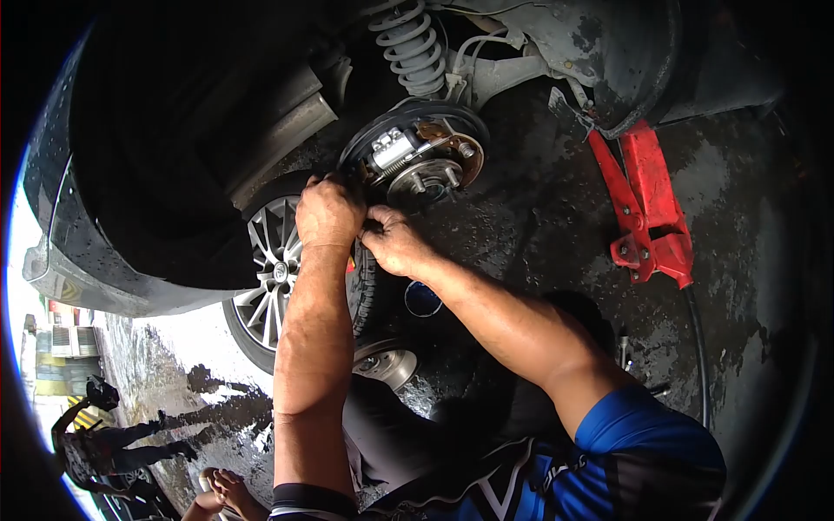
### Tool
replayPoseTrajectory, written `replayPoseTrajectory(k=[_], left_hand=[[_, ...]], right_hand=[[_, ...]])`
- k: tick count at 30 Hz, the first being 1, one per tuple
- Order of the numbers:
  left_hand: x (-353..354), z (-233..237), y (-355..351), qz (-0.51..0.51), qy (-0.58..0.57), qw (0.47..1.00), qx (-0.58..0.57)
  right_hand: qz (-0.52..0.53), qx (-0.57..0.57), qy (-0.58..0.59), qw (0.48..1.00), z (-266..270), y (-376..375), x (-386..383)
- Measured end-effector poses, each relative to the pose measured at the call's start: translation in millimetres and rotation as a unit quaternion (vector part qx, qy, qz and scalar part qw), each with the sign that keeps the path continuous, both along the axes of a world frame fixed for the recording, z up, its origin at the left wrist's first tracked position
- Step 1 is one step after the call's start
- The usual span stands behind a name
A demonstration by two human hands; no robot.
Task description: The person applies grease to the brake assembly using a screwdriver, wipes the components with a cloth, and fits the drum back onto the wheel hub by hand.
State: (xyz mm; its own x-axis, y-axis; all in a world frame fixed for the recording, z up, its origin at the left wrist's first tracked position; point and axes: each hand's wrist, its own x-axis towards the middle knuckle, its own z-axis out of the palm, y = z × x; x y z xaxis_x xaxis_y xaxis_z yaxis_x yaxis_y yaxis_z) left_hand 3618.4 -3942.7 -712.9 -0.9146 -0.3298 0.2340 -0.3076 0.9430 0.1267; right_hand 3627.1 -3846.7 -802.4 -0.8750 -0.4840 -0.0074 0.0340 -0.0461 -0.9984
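Observation:
An exposed drum brake assembly [452, 130] sits at the top centre, with a silver wheel cylinder [393, 149], a thin spring beneath it and a hub [426, 181] carrying studs. My left hand [330, 211] is at the lower left edge of the assembly, its fingers curled. Just right of it and lower, my right hand [395, 241] has its thumb and fingers pressed together. Whatever lies between the fingers of either hand is dark and hidden. Behind my left forearm stands an alloy wheel [280, 272] with its tyre, partly covered.
A red floor jack [651, 204] stands at the right under the car. A brake drum [389, 368] and a round blue container [423, 298] are on the wet floor. Above hangs a coil spring [410, 48]. Another person [104, 447] and someone's clasped hands [228, 491] appear lower left.

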Motion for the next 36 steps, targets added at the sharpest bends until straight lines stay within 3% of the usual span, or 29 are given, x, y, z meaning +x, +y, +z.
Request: replayPoseTrajectory(k=[3, 16, 36], left_hand=[[-2, -2, 3, -0.002, 0.002, 0.999, -0.033], [-12, -8, 8, -0.005, 0.037, 0.995, -0.090], [-18, -3, 5, -0.145, 0.068, 0.967, -0.198]], right_hand=[[-0.027, 0.031, 0.053, 0.998, 4, 8, -1], [-0.035, 0.024, 0.042, 0.998, 15, 35, -14], [-0.027, -0.053, 0.009, 0.998, 22, 58, -28]])
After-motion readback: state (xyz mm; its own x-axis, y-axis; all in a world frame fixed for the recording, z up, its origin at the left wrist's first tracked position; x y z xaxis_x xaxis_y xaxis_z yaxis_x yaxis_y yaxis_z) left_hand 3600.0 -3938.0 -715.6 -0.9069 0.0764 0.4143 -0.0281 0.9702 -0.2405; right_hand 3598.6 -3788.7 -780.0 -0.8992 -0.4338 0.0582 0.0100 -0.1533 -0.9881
